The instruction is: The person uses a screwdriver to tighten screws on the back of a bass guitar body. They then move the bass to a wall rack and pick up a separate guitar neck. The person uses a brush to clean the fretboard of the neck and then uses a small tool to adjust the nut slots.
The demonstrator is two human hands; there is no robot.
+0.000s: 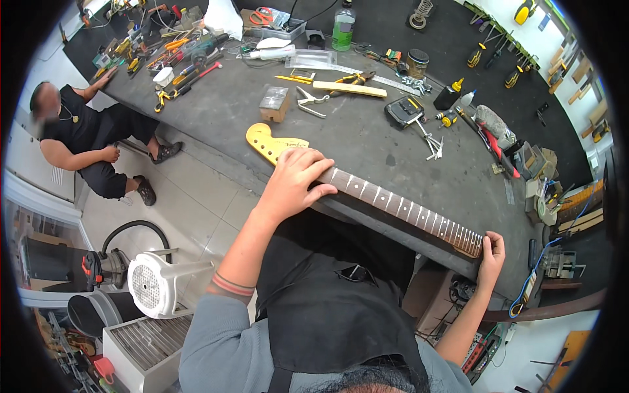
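A guitar neck point(406, 208) with a dark fretboard lies slantwise along the near edge of the dark workbench. Its yellow headstock point(261, 139) points to the far left and has several tuner holes with no tuners in them. My left hand point(298, 180) wraps over the neck just below the headstock, thumb along the near side, covering the nut area. At the other end, my right hand point(491, 255) grips the neck's heel with its fingertips. Beyond the headstock stands a small wooden block point(274, 103) with a grey top.
The workbench point(216, 108) carries pliers point(312, 99), a metal ruler point(380, 80), a pale wooden strip point(350, 88), a black case point(404, 112) and a green bottle point(343, 27). A seated person point(85, 131) rests a hand on the bench at left. A white stool point(154, 285) stands below.
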